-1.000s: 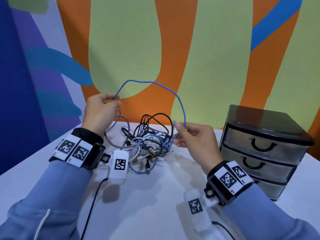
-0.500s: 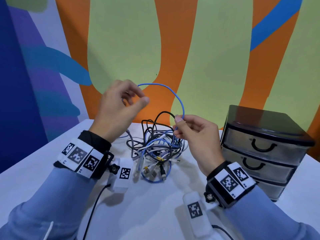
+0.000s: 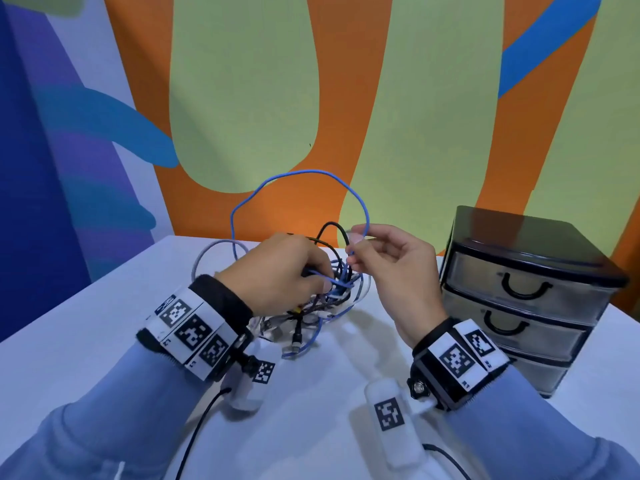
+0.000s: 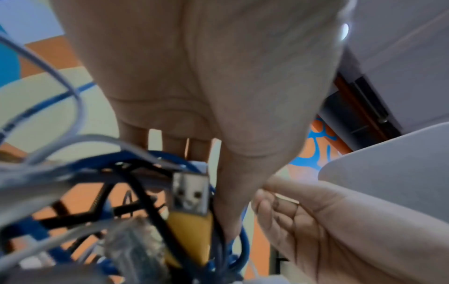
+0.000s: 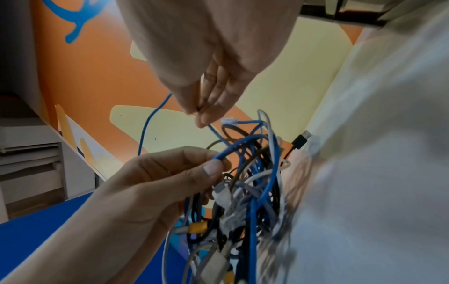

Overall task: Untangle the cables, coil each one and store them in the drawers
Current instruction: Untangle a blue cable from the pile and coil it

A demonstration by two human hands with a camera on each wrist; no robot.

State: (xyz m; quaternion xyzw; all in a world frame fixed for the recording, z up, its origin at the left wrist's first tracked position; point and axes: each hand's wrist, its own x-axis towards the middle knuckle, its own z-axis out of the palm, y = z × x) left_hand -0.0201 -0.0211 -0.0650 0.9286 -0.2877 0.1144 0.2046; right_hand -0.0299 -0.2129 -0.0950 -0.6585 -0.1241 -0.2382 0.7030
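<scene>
i judge the task to be near its start. the cable tangle (image 3: 311, 299) lies in one knotted heap on the white table (image 3: 86, 341), well to the left of the black drawer unit (image 3: 526, 292), and all three drawers look closed, with nothing stored that i can see. no cable is coiled yet. only the blue network cable (image 3: 294, 174) is partly freed: it arches up out of the heap in a tall loop, behind the tangle as seen from the drawer unit's side.

my right hand (image 3: 391, 268) pinches that blue cable between thumb and fingertip near its clear plug (image 5: 228, 121), held up between the heap and the drawer unit. my left hand (image 3: 280, 271) is down on the heap's near-left side, thumb and fingers curled round a lower stretch of the same blue cable, as the right wrist view shows. a yellow-bodied usb plug (image 4: 189, 194) sits right under that hand in the left wrist view.

what is left, by my reckoning: pulling the blue cable clear, coiling it, opening a drawer, then repeating for the black, white and grey leads.

against half a second ago, my left hand has dropped from the raised loop into the heap and taken a fresh grip lower down. the loop now stands wider and taller on its left. my right hand has hardly shifted.
</scene>
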